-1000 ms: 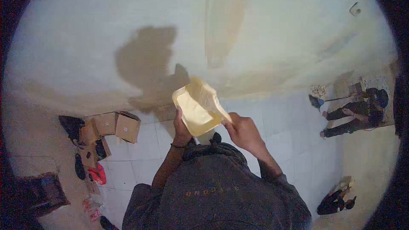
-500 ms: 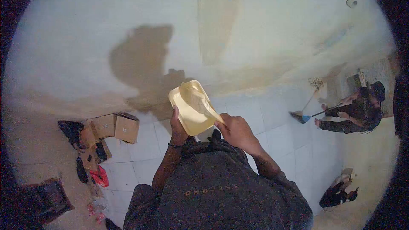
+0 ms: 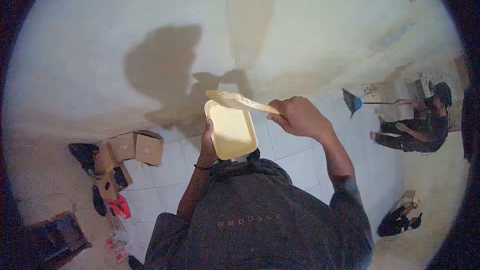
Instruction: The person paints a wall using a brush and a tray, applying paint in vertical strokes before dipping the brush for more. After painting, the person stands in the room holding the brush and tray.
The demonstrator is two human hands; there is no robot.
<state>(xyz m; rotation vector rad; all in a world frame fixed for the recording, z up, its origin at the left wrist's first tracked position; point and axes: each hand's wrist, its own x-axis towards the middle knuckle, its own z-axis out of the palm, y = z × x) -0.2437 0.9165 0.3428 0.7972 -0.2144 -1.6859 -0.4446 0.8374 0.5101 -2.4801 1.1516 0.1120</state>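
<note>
Right hand has swung outward and forward; brush went from slanting down into the tray to lying near level across its far rim. Reads as a lift: bristles are off the tray's middle, so brush is freer to move. Right hand closed on brush handle; left hand grips tray's left edge. Tray sits between the hands; streaked wall beyond them. Bristle-rim contact: can't tell.
</note>
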